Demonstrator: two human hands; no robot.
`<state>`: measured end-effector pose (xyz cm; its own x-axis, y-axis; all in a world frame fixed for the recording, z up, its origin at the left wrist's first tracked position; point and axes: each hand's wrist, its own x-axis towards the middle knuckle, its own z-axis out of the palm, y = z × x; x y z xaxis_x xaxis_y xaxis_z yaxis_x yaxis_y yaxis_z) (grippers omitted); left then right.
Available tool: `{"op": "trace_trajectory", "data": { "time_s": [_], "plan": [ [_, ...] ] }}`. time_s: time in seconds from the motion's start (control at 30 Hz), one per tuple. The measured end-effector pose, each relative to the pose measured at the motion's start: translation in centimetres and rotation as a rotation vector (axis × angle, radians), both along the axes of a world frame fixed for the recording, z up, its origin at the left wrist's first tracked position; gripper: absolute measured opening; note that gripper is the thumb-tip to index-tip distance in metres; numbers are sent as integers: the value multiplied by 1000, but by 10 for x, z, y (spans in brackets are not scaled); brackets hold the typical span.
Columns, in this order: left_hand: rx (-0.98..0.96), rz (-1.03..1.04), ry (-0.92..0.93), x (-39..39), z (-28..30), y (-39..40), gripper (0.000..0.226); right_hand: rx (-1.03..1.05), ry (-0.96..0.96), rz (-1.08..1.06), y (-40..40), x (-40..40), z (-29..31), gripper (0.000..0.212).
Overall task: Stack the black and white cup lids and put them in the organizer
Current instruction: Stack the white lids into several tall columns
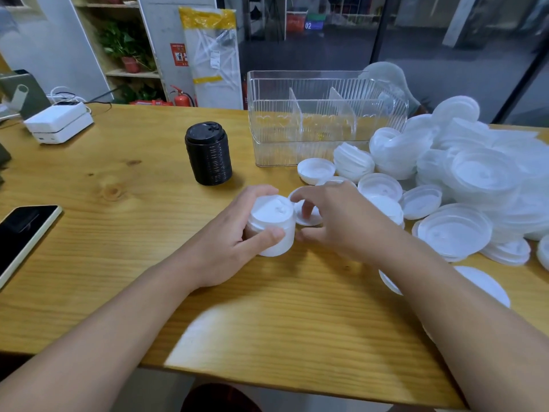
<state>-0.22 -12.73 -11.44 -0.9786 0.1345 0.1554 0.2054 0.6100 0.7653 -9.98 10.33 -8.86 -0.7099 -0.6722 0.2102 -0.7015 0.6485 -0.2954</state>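
My left hand [237, 233] grips a short stack of white lids [273, 221] standing on the wooden table [118, 179]. Right beside the stack, my right hand [335, 221] pinches a single white lid [309, 217] lying on the table, fingers curled over its rim. A tall stack of black lids [208, 153] stands farther back, left of the clear organizer [320, 114], whose compartments hold no lids. Loose white lids [380, 187] lie in front of the organizer, next to my right hand.
A big heap of translucent lids [475, 179] covers the table's right side. A phone [20, 233] lies near the left edge. A white box [59, 121] sits at the back left. One white lid [481, 282] lies under my right forearm.
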Motion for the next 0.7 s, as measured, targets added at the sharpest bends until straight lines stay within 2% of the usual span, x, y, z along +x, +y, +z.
{"op": "trace_trajectory", "data": {
  "time_s": [0.2,0.27,0.33,0.4,0.5,0.63,0.7],
  "plan": [
    [16,-11,-18,1,-1,-1,57,-53,49,-25,2,-2,1,47],
    [25,-3,-22,0,-1,-1,59,-152,26,-66,6,-4,7,54],
    [48,8,-6,-1,-1,1,67,-338,-28,-98,10,-7,14,58],
    [86,33,9,-1,0,1,77,-561,-155,-83,14,-8,24,57],
    [118,44,27,-2,1,1,82,-795,-496,45,16,-3,33,51],
    [137,43,55,-3,1,2,81,-798,-828,122,10,5,28,44],
    [138,55,65,-3,1,2,83,-726,-825,126,7,8,26,42]
  ]
}}
